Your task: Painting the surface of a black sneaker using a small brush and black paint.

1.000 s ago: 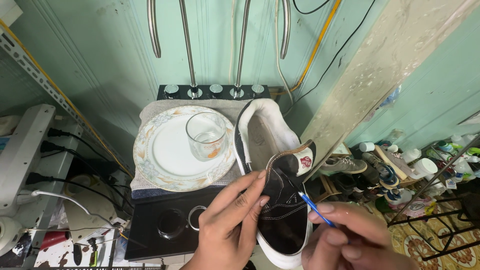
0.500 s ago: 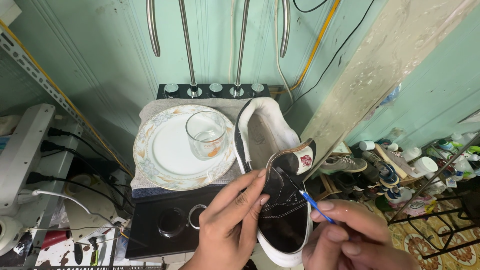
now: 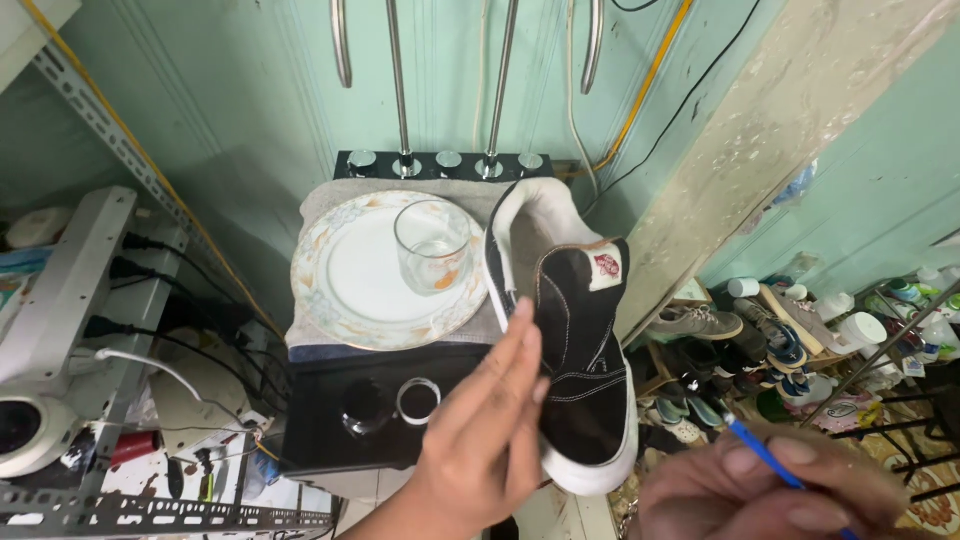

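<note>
The black sneaker with a white sole and white lining is held up in the air, just above and to the right of the black surface, its toe pointing toward the person and its heel toward the green wall. The left hand supports the sneaker from the left side, fingers stretched along the upper, so its grip is holding the sneaker. To the lower right of the sneaker, apart from it, the right hand pinches a thin blue brush between the fingertips; this grip is narrow, closed on the handle. The brush tip does not touch the sneaker now. I judge the step in hand is fine touch-up work on the sneaker, and the next move calls for a steady hold while the brush tip comes to the exact spot. Left of the sneaker, a white plate with an orange pattern lies on a grey cloth, and a glass with a little clear liquid stands on the plate. Right of the sneaker, lower down, many other shoes lie on racks.
</note>
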